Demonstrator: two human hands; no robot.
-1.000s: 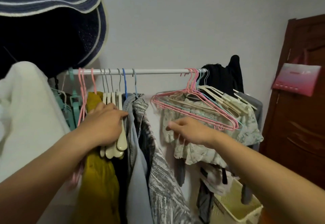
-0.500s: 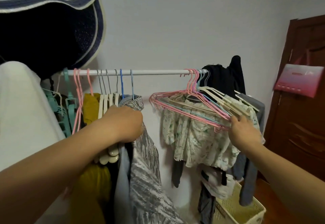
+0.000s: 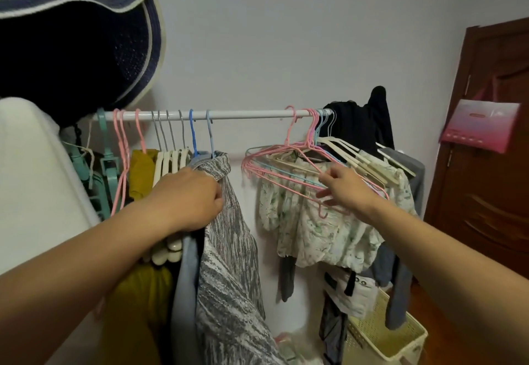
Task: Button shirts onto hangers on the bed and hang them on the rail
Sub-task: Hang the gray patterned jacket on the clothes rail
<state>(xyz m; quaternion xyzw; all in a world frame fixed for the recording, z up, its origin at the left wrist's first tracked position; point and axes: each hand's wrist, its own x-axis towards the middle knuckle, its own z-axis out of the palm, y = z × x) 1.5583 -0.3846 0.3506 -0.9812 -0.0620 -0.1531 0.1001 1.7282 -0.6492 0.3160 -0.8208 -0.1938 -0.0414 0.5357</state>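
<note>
- Rail (image 3: 252, 114): white, level, crossing the wall from 9 o'clock toward 3 o'clock, hooks crowded at both ends and a bare stretch in the middle.
- Left hand (image 3: 189, 195): at about 8 o'clock of centre, fingers curled into the shoulder of a grey streaked shirt (image 3: 229, 264) — gripping the cloth just below its hook.
- Grey streaked shirt: hangs from the rail on a pale blue hanger (image 3: 211, 138), trailing down to 6 o'clock; a light blue garment (image 3: 186, 293) lies against it at its 9 o'clock side.
- Cream hangers (image 3: 169, 161): a bunch on the rail at 10 o'clock of the left hand, their lower ends showing under the wrist.
- Mustard garment (image 3: 141, 173): at 9 o'clock of the cream hangers, beside pink hooks and teal hangers (image 3: 107, 161).
- Right hand (image 3: 347, 190): at 3 o'clock of centre, fingers loosely spread, thumb and fingertips pinching the wires of the pink hangers (image 3: 274, 170).
- Pink hangers: empty, fanned out from the rail's right end, tilted toward 8 o'clock.
- Floral garment (image 3: 329, 236): hangs behind and below the right hand.
- Dark clothes (image 3: 360, 127): at the rail's 3 o'clock end.
- Basket (image 3: 400, 344): cream, at 5 o'clock on the floor.
- Hat (image 3: 80, 35): navy, wide brim, at 11 o'clock.
- Door (image 3: 492, 150): brown, at 3 o'clock — a pink bag (image 3: 481, 124) hangs on it.
</note>
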